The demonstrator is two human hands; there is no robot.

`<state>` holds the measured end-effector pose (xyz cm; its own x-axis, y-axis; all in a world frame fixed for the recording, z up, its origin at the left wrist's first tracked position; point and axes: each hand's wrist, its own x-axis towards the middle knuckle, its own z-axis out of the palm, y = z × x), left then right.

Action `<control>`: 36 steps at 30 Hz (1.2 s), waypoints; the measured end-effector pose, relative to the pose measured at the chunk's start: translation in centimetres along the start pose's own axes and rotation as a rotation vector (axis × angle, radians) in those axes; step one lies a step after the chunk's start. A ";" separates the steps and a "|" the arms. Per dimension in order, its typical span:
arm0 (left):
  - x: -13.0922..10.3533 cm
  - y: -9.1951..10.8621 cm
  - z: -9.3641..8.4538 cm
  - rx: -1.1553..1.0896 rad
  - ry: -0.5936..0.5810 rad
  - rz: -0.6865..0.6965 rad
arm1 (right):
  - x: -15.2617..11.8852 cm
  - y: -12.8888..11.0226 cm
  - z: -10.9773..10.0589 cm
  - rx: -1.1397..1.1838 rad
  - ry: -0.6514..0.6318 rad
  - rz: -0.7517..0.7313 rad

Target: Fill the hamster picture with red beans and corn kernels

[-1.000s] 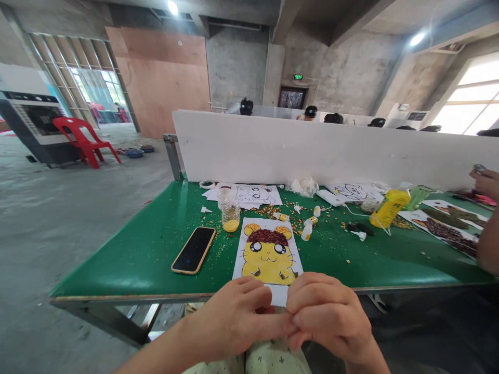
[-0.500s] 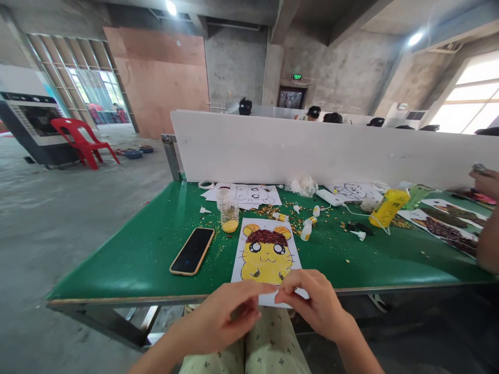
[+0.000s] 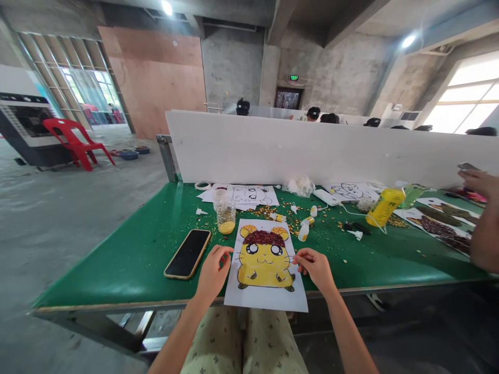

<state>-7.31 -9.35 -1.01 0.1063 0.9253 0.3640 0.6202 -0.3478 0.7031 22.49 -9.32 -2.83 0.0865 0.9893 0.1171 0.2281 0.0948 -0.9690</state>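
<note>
A white sheet with a hamster picture (image 3: 265,267), yellow in the body with a dark red band on its head, lies at the table's front, its lower edge reaching past the table edge. My left hand (image 3: 215,269) is at the sheet's left edge, fingers curled and fingertips pinching the margin. On the opposite side, my right hand (image 3: 315,266) has thumb and forefinger closed at the right edge. A phone (image 3: 187,254) lies left of my left hand. Behind the sheet stand a clear plastic bottle (image 3: 226,215) with yellow grains and a small glue bottle (image 3: 304,231).
Loose grains (image 3: 265,211) are scattered on the green table (image 3: 128,254). Farther back are line drawings (image 3: 249,195), a plastic bag (image 3: 300,186) and a white divider (image 3: 312,150). A yellow bottle (image 3: 384,208) stands to the right, near another person's arm (image 3: 485,228).
My hands have parted from in front of the sheet's lower end and moved up to its two side edges. The whole hamster now shows. The view has shifted slightly.
</note>
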 end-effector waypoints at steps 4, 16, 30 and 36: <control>0.2 -0.5 0.9 0.008 0.073 0.010 | -0.3 0.2 0.1 -0.031 -0.012 -0.019; -1.3 -1.1 0.4 -0.088 0.195 -0.083 | 0.2 0.7 -0.9 -0.042 0.125 -0.090; -1.2 -1.5 0.2 -0.166 0.205 -0.135 | 6.5 1.1 -1.3 -0.220 0.307 -0.024; -0.7 -0.8 0.3 -0.188 0.098 -0.118 | 5.1 -2.2 0.2 -0.066 -0.090 -0.121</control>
<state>-7.63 -9.72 -2.03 -0.0400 0.9452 0.3242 0.4674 -0.2690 0.8421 22.21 -4.46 -0.16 -0.0323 0.9773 0.2093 0.2950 0.2094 -0.9323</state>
